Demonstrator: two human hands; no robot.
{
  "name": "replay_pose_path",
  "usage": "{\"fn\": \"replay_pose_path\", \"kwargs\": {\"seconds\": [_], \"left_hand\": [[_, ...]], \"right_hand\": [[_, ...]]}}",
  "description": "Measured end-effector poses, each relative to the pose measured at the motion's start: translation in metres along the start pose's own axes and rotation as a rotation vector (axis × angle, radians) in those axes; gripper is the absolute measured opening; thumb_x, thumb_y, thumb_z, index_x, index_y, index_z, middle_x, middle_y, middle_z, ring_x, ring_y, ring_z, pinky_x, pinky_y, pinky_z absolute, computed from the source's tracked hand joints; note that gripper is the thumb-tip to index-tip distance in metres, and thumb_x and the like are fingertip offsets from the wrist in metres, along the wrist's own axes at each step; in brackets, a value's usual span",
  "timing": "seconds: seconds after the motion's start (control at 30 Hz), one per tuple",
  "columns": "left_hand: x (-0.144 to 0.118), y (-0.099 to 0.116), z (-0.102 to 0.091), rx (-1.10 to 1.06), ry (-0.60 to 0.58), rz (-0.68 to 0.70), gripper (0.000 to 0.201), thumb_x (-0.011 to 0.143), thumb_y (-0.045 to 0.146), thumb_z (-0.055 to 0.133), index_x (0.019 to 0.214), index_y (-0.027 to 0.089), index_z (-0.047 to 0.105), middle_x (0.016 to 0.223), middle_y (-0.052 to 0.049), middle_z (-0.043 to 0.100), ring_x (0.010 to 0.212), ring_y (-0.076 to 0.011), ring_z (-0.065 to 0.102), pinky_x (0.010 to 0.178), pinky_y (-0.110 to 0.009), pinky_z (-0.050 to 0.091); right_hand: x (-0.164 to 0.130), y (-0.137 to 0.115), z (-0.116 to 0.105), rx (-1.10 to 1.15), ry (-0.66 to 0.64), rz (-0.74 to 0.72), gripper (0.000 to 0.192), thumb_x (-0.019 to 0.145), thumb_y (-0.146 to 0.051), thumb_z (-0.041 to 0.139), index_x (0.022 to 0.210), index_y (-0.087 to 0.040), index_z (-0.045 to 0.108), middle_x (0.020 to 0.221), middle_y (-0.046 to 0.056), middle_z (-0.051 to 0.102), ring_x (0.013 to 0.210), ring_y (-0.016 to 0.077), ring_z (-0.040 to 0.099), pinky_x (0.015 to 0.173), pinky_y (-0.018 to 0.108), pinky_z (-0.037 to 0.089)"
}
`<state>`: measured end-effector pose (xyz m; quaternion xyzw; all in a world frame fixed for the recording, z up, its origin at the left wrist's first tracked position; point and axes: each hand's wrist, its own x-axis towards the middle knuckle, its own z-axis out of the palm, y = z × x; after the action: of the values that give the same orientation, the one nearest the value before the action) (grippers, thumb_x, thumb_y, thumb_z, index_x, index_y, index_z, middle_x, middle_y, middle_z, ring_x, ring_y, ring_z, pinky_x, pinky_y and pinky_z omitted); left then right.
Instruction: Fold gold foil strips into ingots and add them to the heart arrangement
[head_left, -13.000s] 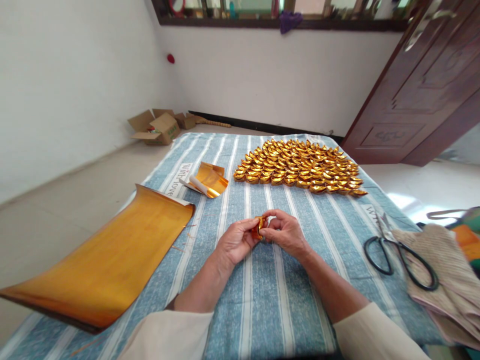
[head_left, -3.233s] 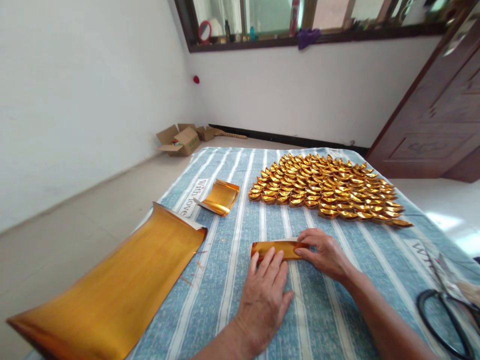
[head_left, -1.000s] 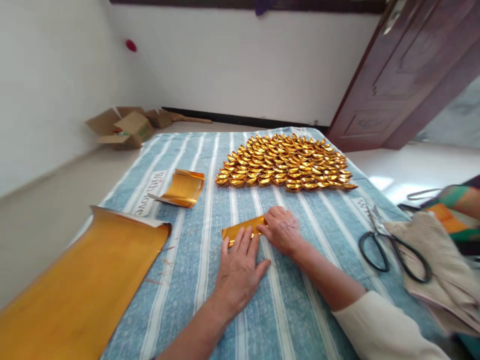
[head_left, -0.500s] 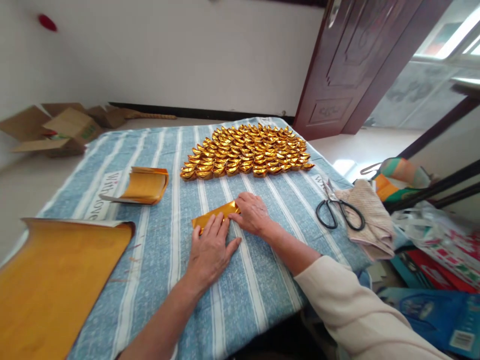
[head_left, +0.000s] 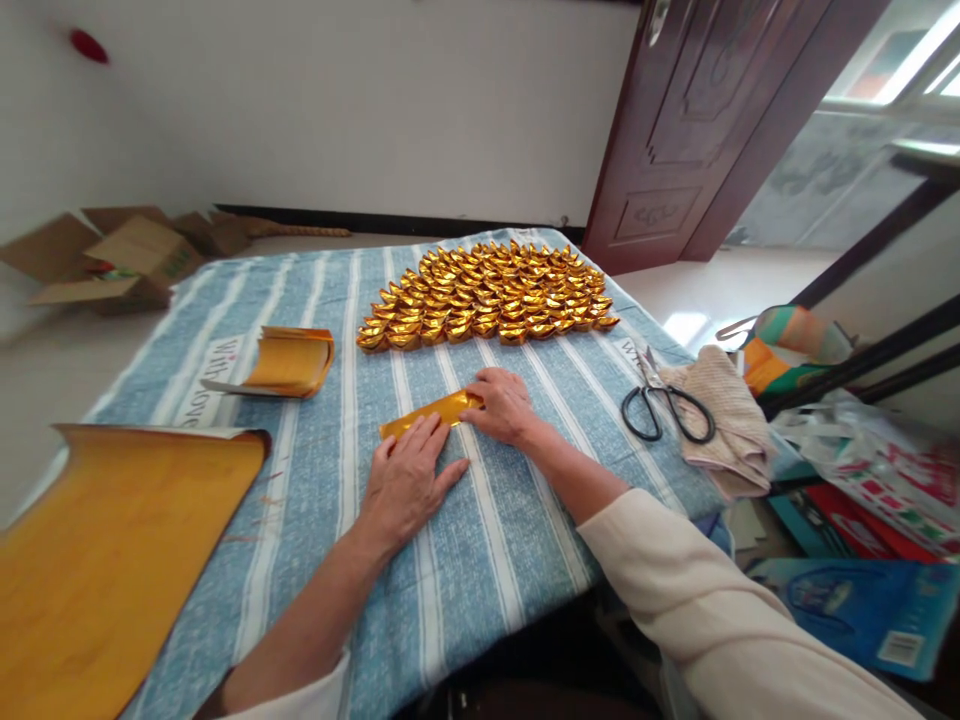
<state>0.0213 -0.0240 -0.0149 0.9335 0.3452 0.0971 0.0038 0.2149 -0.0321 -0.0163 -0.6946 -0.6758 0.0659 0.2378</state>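
A folded strip of gold foil paper [head_left: 424,414] lies flat on the blue striped cloth [head_left: 465,560]. My left hand [head_left: 409,480] rests palm down with spread fingers on the strip's near edge. My right hand [head_left: 504,402] presses the strip's right end with its fingers. Beyond them sits a big patch of several folded gold paper ingots [head_left: 484,297] in rows.
A large gold foil sheet [head_left: 105,550] curls at the left edge. A smaller curled stack of gold sheets [head_left: 289,360] lies left of the ingots. Black scissors [head_left: 664,405] and a beige cloth [head_left: 724,415] lie at the right. Cardboard boxes [head_left: 112,260] stand on the floor; bags crowd the right.
My head has turned right, so the door and bags came into view. Both hands stay pressed on the gold strip, shifted slightly.
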Motion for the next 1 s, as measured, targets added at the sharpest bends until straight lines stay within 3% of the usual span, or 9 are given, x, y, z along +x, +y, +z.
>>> {"fn": "replay_pose_path", "kwargs": {"seconds": [0.3,0.57,0.83,1.0], "left_hand": [[0.002,-0.021,0.003,-0.145,0.069,0.075,0.040,0.094,0.041,0.037,0.113,0.018,0.063,0.130,-0.012,0.058,0.122,-0.0272,0.052,0.096,-0.048,0.042],[-0.002,-0.037,0.011,-0.199,0.137,0.149,0.045,0.095,0.043,0.034,0.108,0.013,0.065,0.125,-0.016,0.060,0.115,-0.0270,0.057,0.098,-0.046,0.045],[-0.008,-0.042,0.006,-0.170,0.141,0.113,0.039,0.093,0.039,0.036,0.106,0.018,0.066,0.125,-0.012,0.060,0.119,-0.0252,0.055,0.103,-0.043,0.042],[-0.013,-0.039,-0.001,-0.086,0.131,0.046,0.037,0.093,0.038,0.035,0.108,0.023,0.066,0.128,-0.010,0.060,0.121,-0.0269,0.053,0.102,-0.049,0.038]], "right_hand": [[0.001,0.004,0.000,0.032,-0.017,0.006,0.027,0.078,-0.039,0.067,0.101,-0.024,0.070,0.115,0.007,0.059,0.113,0.0227,0.049,0.096,0.037,0.033],[0.002,0.006,0.000,0.050,-0.015,0.009,0.027,0.077,-0.037,0.068,0.100,-0.026,0.071,0.112,0.005,0.059,0.111,0.0217,0.050,0.095,0.036,0.033],[0.003,0.008,-0.001,0.063,-0.025,0.011,0.026,0.077,-0.038,0.067,0.099,-0.026,0.071,0.113,0.005,0.059,0.111,0.0219,0.049,0.095,0.036,0.034],[0.003,0.007,-0.003,0.070,-0.025,0.013,0.023,0.077,-0.037,0.066,0.096,-0.026,0.071,0.111,0.004,0.059,0.107,0.0211,0.051,0.094,0.035,0.034]]}}
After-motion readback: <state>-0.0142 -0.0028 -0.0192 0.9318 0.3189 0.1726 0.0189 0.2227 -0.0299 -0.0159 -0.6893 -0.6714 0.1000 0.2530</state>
